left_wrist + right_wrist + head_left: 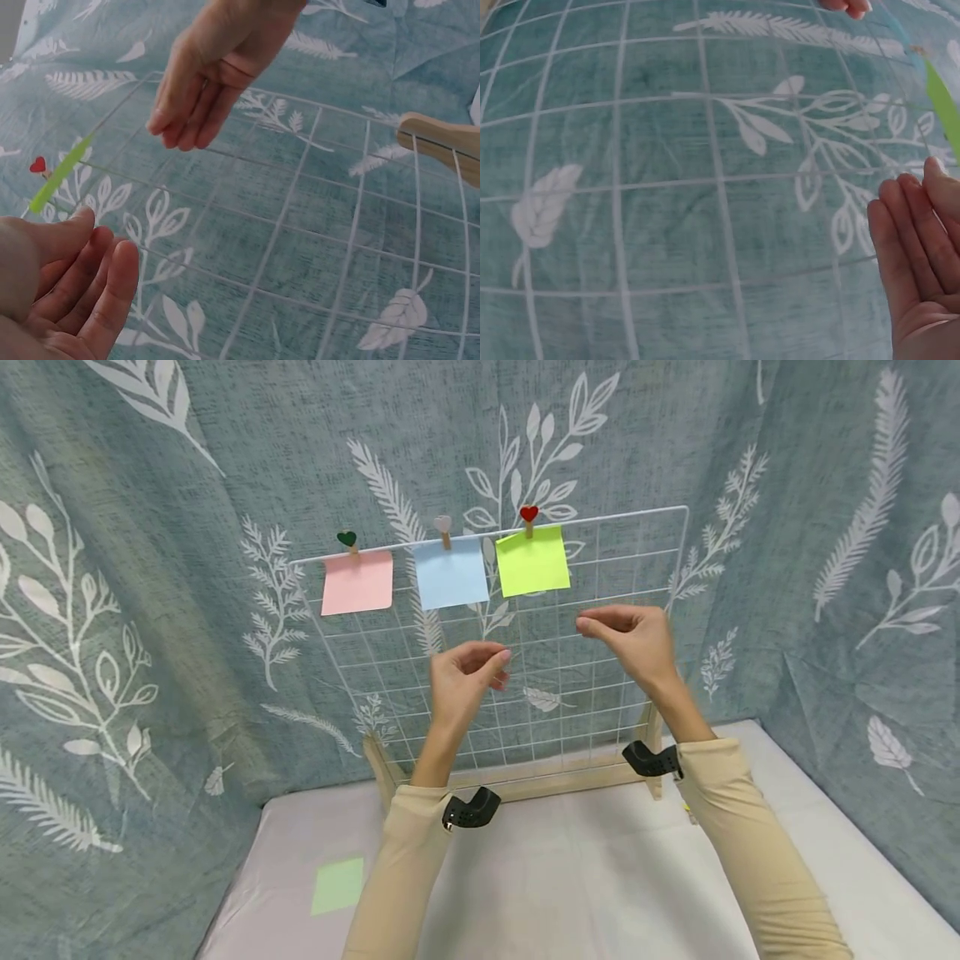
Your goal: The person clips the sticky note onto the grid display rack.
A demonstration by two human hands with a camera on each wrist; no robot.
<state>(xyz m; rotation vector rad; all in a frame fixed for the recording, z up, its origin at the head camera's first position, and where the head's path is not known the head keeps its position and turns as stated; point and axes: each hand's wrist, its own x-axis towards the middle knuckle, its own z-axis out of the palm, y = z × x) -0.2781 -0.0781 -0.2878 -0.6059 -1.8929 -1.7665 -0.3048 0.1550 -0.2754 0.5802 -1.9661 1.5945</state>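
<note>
A white wire grid stands upright, with three sticky notes along its top rail. The pink note hangs under a green heart clothespin, the blue note under a white heart clothespin. A red heart clothespin holds the lime-green note, whose upper left corner is folded. My left hand hovers before the grid below the blue note, fingers loosely bent and holding nothing. Right of and below the lime note is my right hand, thumb near the fingertips, also with nothing in it.
A pale green sticky note lies on the white table at left. The grid rests in a wooden stand. A small yellow item peeks out beside the right sleeve. Leaf-patterned curtain surrounds the back and sides.
</note>
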